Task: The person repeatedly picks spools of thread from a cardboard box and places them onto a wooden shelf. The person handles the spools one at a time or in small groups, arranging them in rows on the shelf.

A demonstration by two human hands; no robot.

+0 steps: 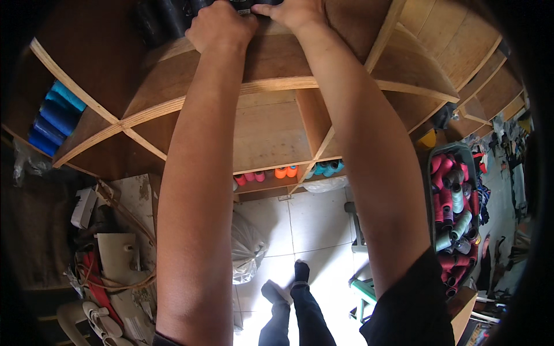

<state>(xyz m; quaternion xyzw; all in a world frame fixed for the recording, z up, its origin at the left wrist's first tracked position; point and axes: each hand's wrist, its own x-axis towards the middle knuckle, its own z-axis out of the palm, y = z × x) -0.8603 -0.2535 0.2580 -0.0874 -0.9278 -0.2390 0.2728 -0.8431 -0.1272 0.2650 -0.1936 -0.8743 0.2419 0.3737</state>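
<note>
High in a wooden shelf compartment, at the top edge of the view, both my arms stretch forward. My left hand (222, 27) is closed, its fingers curled round a black thread spool (242, 6) that shows only in part, with a pale label on it. My right hand (297, 12) is at the same spot, its thumb stretched left to the dark spool; its other fingers are cut off by the frame. More black spools (170, 18) stand left of my left hand.
Wooden shelving (271, 86) curves across, with blue spools (55, 118) at left and pink and orange spools (281, 172) low down. A crate of pink and mint spools (456, 213) stands right. A plastic bag (247, 251) and green stool (363, 294) are on the floor.
</note>
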